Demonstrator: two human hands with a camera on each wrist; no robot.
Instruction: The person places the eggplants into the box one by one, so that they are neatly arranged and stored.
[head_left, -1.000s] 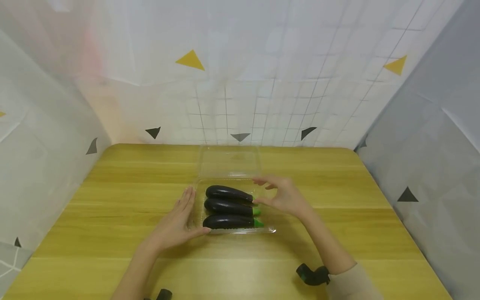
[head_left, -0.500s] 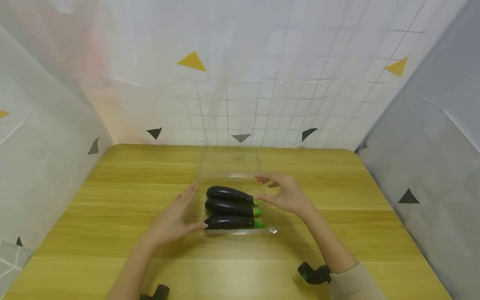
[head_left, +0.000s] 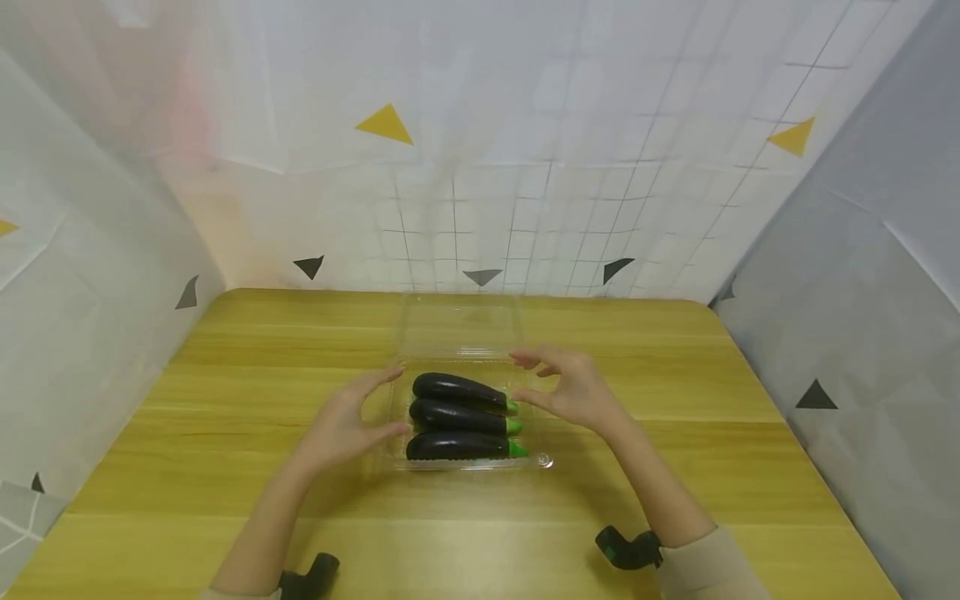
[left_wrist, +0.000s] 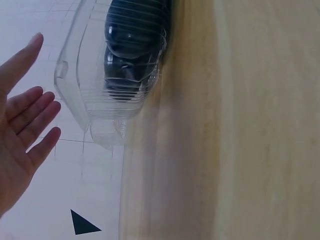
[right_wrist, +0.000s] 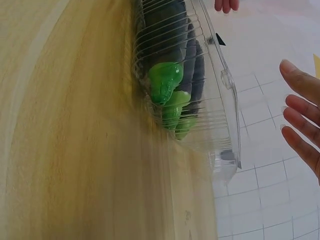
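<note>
Three dark eggplants [head_left: 459, 417] with green stem ends lie side by side in a clear plastic clamshell box [head_left: 480, 464]. The box's lid [head_left: 459, 325] is folded back, away from me. At the box's left side is my left hand [head_left: 341, 429], its fingers spread and holding nothing; the left wrist view shows a gap between fingertips and box wall [left_wrist: 70, 75]. My right hand [head_left: 573, 390] hovers by the right side near the stem ends, fingers loosely bent. In the right wrist view its fingers [right_wrist: 305, 120] stand apart from the box and hold nothing.
The box stands on a wooden table [head_left: 480, 550]. Behind it rises a pale wall covering [head_left: 480, 208] with triangles and grid lines, and more sheets flank both sides. Black wrist-camera mounts [head_left: 628, 547] hang at both wrists, low over the table.
My left hand has come off the box's left edge and drawn slightly back, its thumb leaving the front corner. My right hand has shifted slightly right, away from the stems. The eggplants look unmoved.
</note>
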